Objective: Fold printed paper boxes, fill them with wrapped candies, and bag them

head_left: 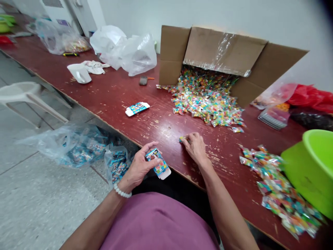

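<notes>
Near table edge (145,147): left hand (137,168) grips small box (158,164); right hand (195,146) pinches candy (181,139).

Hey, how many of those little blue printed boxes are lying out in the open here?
2: one small blue box held in the left hand, another lying on the red table. More may be hidden inside the plastic bags at the table edge.

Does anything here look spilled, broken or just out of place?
Yes. The cardboard box lies on its side, and small sweet packets have poured from it across the table, whose red surface is scratched and chipped.
</notes>
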Motion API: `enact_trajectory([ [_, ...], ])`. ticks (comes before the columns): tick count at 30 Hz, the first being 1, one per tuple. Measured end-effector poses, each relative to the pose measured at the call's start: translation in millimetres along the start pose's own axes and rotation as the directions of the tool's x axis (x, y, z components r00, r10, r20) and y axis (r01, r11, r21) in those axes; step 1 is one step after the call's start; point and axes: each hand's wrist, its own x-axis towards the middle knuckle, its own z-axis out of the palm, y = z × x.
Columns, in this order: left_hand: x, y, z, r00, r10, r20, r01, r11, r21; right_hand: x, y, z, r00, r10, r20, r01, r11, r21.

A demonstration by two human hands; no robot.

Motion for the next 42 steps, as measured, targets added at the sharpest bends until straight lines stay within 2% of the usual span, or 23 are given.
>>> enact_trajectory([
  [2, 3.8, 2.9, -1.9, 0.998, 0.038, -0.056, -0.036, 0.999, 0.037, -1.2, 1.2, -0.8, 1.0, 0.006, 0.01, -0.007, 0.999, 0.038],
  [4, 8.5, 5.7, -4.5, 0.989, 0.072, -0.126, -0.067, 0.997, 0.049, -9.9, -5.3, -5.0, 1.0, 0.021, 0.022, -0.025, 0.978, 0.206],
  [6, 13.2, 8.1, -7.0, 0.971, 0.102, -0.215, -0.099, 0.995, 0.028, -24.7, -18.5, -10.8, 0.994, 0.05, 0.094, -0.088, 0.881, 0.465],
  [8, 16.3, 10.4, -8.3, 0.954, 0.106, -0.279, -0.116, 0.993, -0.021, -42.4, -35.4, -14.9, 0.977, 0.047, 0.208, -0.176, 0.73, 0.661],
  [10, 17.2, 12.7, -8.3, 0.952, 0.075, -0.296, -0.098, 0.993, -0.066, -58.3, -51.1, -15.7, 0.963, 0.01, 0.27, -0.209, 0.662, 0.72],
  [12, 16.0, 14.1, -7.9, 0.956, 0.037, -0.292, -0.064, 0.994, -0.085, -68.4, -61.4, -14.1, 0.97, -0.002, 0.243, -0.172, 0.703, 0.69],
  [16, 10.4, 12.2, -7.9, 0.975, -0.028, -0.222, 0.017, 0.999, -0.052, -69.3, -62.1, -11.8, 0.992, 0.024, 0.123, -0.094, 0.792, 0.603],
  [18, 7.5, 9.6, -7.0, 0.986, -0.039, -0.162, 0.033, 0.999, -0.04, -65.7, -57.6, -12.5, 0.991, 0.029, 0.13, -0.103, 0.788, 0.607],
  [21, 3.6, 7.2, -4.2, 0.995, 0.008, -0.103, -0.008, 1.0, -0.006, -63.6, -52.8, -13.8, 0.981, 0.004, 0.192, -0.127, 0.762, 0.635],
  [23, 1.7, 7.3, -3.3, 0.997, 0.038, -0.066, -0.036, 0.999, 0.035, -64.9, -52.7, -13.8, 0.975, 0.002, 0.223, -0.163, 0.689, 0.706],
  [25, 0.4, 8.1, -4.3, 0.999, 0.033, -0.019, -0.032, 0.997, 0.076, -66.3, -54.3, -13.6, 0.969, 0.03, 0.247, -0.221, 0.56, 0.798],
  [27, 0.0, 8.3, -6.1, 0.997, -0.041, 0.07, 0.033, 0.994, 0.107, -66.0, -56.9, -14.1, 0.955, 0.057, 0.29, -0.285, 0.436, 0.853],
  [28, -0.1, 7.9, -6.8, 0.987, -0.101, 0.128, 0.086, 0.989, 0.119, -65.1, -58.2, -14.8, 0.947, 0.058, 0.315, -0.311, 0.404, 0.86],
  [29, -0.1, 7.3, -6.9, 0.969, -0.162, 0.188, 0.14, 0.982, 0.126, -63.6, -59.5, -15.8, 0.942, 0.051, 0.332, -0.324, 0.399, 0.858],
  [31, -0.1, 5.7, -4.8, 0.927, -0.239, 0.29, 0.219, 0.97, 0.102, -60.0, -61.8, -18.5, 0.949, 0.032, 0.313, -0.289, 0.484, 0.826],
  [34, 0.1, 4.3, 2.5, 0.878, -0.25, 0.409, 0.266, 0.964, 0.02, -56.0, -65.0, -22.5, 0.99, 0.02, 0.138, -0.112, 0.701, 0.704],
  [36, 0.8, 4.7, 7.2, 0.862, -0.25, 0.442, 0.283, 0.959, -0.009, -56.5, -67.4, -24.1, 1.0, -0.005, 0.027, -0.013, 0.78, 0.626],
  [38, 2.0, 5.7, 9.8, 0.874, -0.248, 0.417, 0.283, 0.959, -0.023, -59.4, -69.4, -24.4, 0.998, -0.061, -0.02, 0.06, 0.785, 0.616],
  [40, 2.8, 6.8, 10.3, 0.893, -0.236, 0.382, 0.278, 0.959, -0.057, -63.1, -69.9, -23.3, 0.996, -0.088, -0.022, 0.08, 0.739, 0.669],
  [42, 2.6, 7.9, 10.1, 0.903, -0.233, 0.361, 0.286, 0.953, -0.098, -66.1, -68.5, -21.5, 1.0, -0.007, -0.011, 0.012, 0.652, 0.758],
])
